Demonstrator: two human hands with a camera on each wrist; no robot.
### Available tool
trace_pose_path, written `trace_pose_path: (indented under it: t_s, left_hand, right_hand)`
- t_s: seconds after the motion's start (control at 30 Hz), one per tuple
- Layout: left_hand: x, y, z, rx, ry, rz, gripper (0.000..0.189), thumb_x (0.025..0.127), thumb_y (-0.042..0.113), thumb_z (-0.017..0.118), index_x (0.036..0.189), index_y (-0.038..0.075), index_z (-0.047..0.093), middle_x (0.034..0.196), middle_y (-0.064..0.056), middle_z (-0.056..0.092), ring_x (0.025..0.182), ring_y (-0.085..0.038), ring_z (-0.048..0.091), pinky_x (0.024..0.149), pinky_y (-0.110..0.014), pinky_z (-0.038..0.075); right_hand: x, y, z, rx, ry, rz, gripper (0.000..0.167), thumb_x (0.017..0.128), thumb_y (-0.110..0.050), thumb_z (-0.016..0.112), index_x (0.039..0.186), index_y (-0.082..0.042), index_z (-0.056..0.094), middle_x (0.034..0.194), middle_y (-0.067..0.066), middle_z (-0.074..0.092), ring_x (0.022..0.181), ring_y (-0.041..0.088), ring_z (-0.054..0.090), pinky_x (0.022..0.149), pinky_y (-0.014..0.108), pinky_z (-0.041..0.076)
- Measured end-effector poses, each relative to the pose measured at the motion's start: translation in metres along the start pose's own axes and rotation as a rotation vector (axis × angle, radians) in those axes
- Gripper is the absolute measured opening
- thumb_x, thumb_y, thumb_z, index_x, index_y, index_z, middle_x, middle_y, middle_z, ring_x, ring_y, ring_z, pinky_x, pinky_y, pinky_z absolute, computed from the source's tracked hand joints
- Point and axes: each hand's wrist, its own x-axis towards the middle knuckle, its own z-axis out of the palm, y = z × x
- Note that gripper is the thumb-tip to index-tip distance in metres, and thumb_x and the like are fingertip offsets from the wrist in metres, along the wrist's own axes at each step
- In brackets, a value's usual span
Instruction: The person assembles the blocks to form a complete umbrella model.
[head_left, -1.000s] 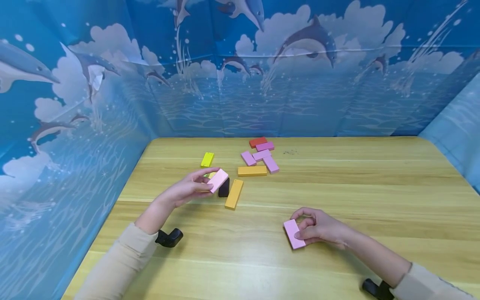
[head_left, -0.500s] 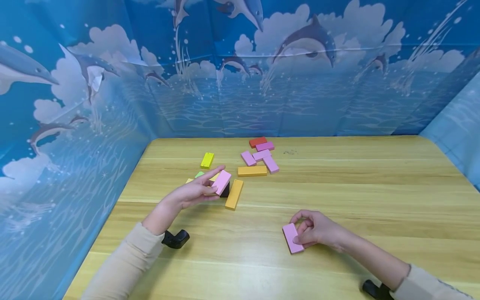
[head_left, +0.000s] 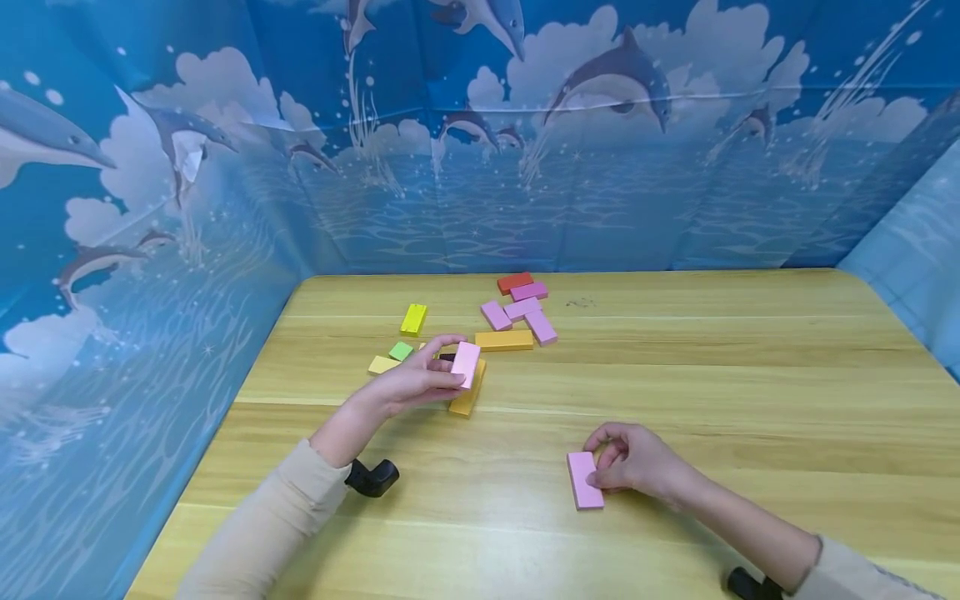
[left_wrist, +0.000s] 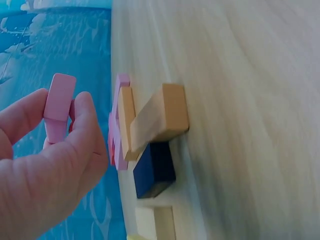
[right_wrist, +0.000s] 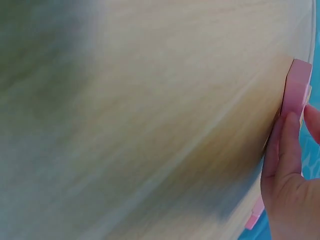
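Observation:
My left hand [head_left: 414, 385] pinches a pink block [head_left: 466, 364] between thumb and fingers, raised over the table. In the left wrist view that pink block [left_wrist: 59, 102] stands tilted between the fingertips. Below and behind it lie an orange block [head_left: 468, 393] and a black block [left_wrist: 154, 170], both partly covered by the hand in the head view. Nearer the front, my right hand [head_left: 637, 463] grips a second pink block [head_left: 585, 482] at its right long side, low at the tabletop. The right wrist view shows this pink block [right_wrist: 297, 87] between thumb and fingers.
Toward the back lie several pink blocks [head_left: 542, 327], a red block [head_left: 515, 282] and an orange block [head_left: 504, 340] lying crosswise. Left of them are a yellow block [head_left: 413, 319], a green block [head_left: 401, 351] and a pale yellow block [head_left: 383, 365]. A dolphin-print cloth [head_left: 480, 208] walls the wooden table.
My left hand has moved right with its pink block, uncovering the green and pale yellow blocks. The right hand's pink block has turned straighter and shifted slightly toward the front.

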Motion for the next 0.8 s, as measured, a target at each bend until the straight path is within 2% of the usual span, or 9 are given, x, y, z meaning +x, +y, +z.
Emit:
trace_pose_path:
  t_s: [0.13,0.23,0.33,0.43,0.53,0.6,0.7,0.8]
  left_hand:
    - [0.006,-0.004,0.007,-0.013,-0.006,0.009,0.064,0.091,-0.007,0.05,0.145,0.013,0.021,0.112,-0.016,0.046,0.092,-0.022,0.058,0.088,-0.036,0.048]
    - [0.01,-0.008,0.012,-0.027,-0.014,0.012,0.063,0.09,-0.008,0.05,0.144,0.012,0.022,0.105,-0.014,0.049,0.089,-0.021,0.059,0.086,-0.034,0.049]
    - [0.013,-0.011,0.018,-0.021,-0.025,0.007,0.063,0.09,-0.009,0.05,0.143,0.011,0.023,0.1,-0.013,0.051,0.087,-0.02,0.06,0.084,-0.034,0.049]
    - [0.016,-0.015,0.023,-0.011,-0.037,-0.014,0.062,0.089,-0.008,0.051,0.142,0.011,0.025,0.098,-0.012,0.053,0.085,-0.02,0.06,0.083,-0.034,0.05]
    - [0.019,-0.02,0.028,-0.001,-0.052,-0.026,0.059,0.089,-0.008,0.051,0.14,0.009,0.027,0.096,-0.012,0.054,0.083,-0.019,0.061,0.081,-0.035,0.051]
    - [0.021,-0.023,0.032,0.003,-0.059,-0.029,0.056,0.089,-0.008,0.051,0.138,0.008,0.029,0.096,-0.012,0.054,0.081,-0.019,0.06,0.08,-0.034,0.051]
    - [0.026,-0.027,0.038,0.017,-0.081,-0.019,0.053,0.09,-0.008,0.051,0.136,0.006,0.03,0.095,-0.012,0.054,0.081,-0.017,0.059,0.08,-0.033,0.051]
    - [0.03,-0.031,0.047,0.043,-0.102,-0.014,0.051,0.09,-0.008,0.051,0.135,0.005,0.031,0.093,-0.011,0.056,0.081,-0.016,0.059,0.081,-0.034,0.051]
  right_hand:
    - [-0.002,-0.002,-0.005,-0.041,0.019,-0.045,0.042,0.072,-0.007,0.078,0.106,0.008,0.06,0.081,0.008,0.061,0.069,0.017,0.055,0.06,0.023,0.048]
    - [-0.006,-0.002,-0.008,-0.13,0.031,-0.139,0.037,0.075,-0.011,0.077,0.105,0.006,0.064,0.089,0.01,0.065,0.078,0.018,0.061,0.067,0.024,0.051]
    - [-0.01,0.0,-0.008,-0.391,0.067,-0.349,0.028,0.078,-0.012,0.074,0.103,-0.002,0.069,0.098,0.006,0.068,0.088,0.019,0.064,0.075,0.03,0.052]
    - [-0.014,0.005,-0.005,-0.673,0.112,-0.65,0.024,0.078,-0.011,0.074,0.101,-0.008,0.072,0.104,0.003,0.068,0.095,0.019,0.064,0.078,0.032,0.052]
    - [-0.013,0.011,-0.001,-0.794,0.105,-0.958,0.021,0.081,-0.012,0.072,0.101,-0.006,0.072,0.107,0.009,0.067,0.095,0.023,0.065,0.081,0.03,0.051]
    - [-0.011,0.014,0.001,-0.834,0.093,-1.098,0.019,0.089,-0.016,0.064,0.101,-0.003,0.072,0.107,0.012,0.067,0.096,0.025,0.065,0.083,0.028,0.05]
    - [-0.009,0.018,0.003,-0.863,0.088,-1.198,0.032,0.098,-0.022,0.049,0.101,-0.001,0.072,0.105,0.014,0.067,0.095,0.024,0.065,0.085,0.026,0.049]
    - [-0.01,0.02,0.004,-0.879,0.087,-1.204,0.038,0.1,-0.024,0.042,0.1,-0.001,0.072,0.104,0.013,0.068,0.094,0.022,0.065,0.082,0.024,0.05]
